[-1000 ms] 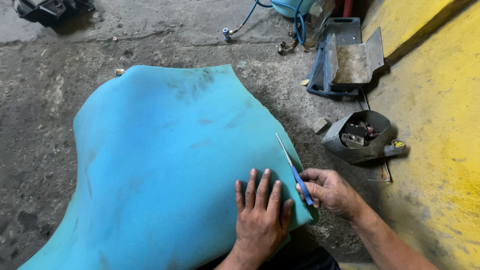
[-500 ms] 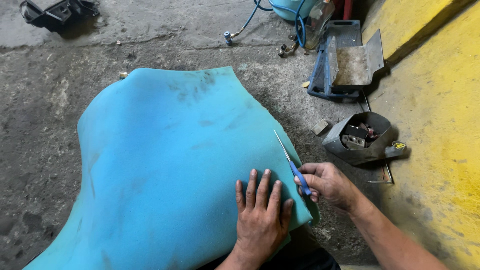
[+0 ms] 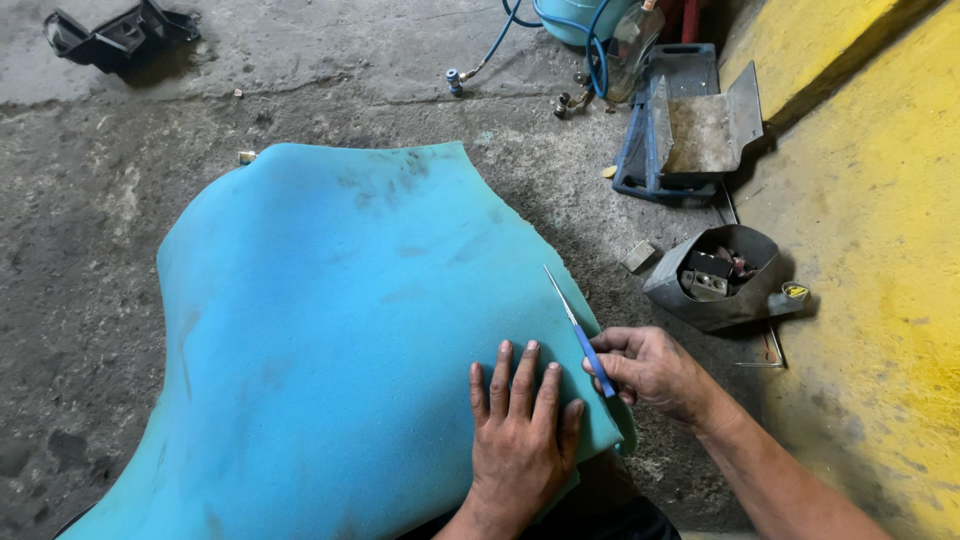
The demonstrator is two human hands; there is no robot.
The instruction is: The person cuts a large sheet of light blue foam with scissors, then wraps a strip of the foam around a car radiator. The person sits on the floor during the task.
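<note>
From the head view I saw a large sheet of blue foam (image 3: 330,330) spread over the concrete floor (image 3: 90,250), humped in the middle, its near right corner drawn up close to the person's lap. That corner was where both hands worked, which I judged was why the sheet lay pulled in so near.

The left hand (image 3: 520,430) lay flat on the foam, palm down, fingers spread and pressing, and I took it as a clamp to keep the soft sheet from creeping or bunching beside the blade. The right hand (image 3: 655,372) sat just beyond the foam's right edge, its grip pressed together around the blue handle of a thin knife (image 3: 578,330). The blade pointed away toward the far left and lay low along the foam's right edge, close beside the left fingertips; I could not tell whether the edge was in the foam or only resting on it.

Well apart on the far right, beside the yellow wall (image 3: 880,230), stood a dark bucket of small metal parts (image 3: 720,275) and an open blue metal toolbox (image 3: 690,130), both within reach of the right arm. A blue hose (image 3: 500,40) trailed across the far floor, and a black part (image 3: 120,35) lay at the far left
</note>
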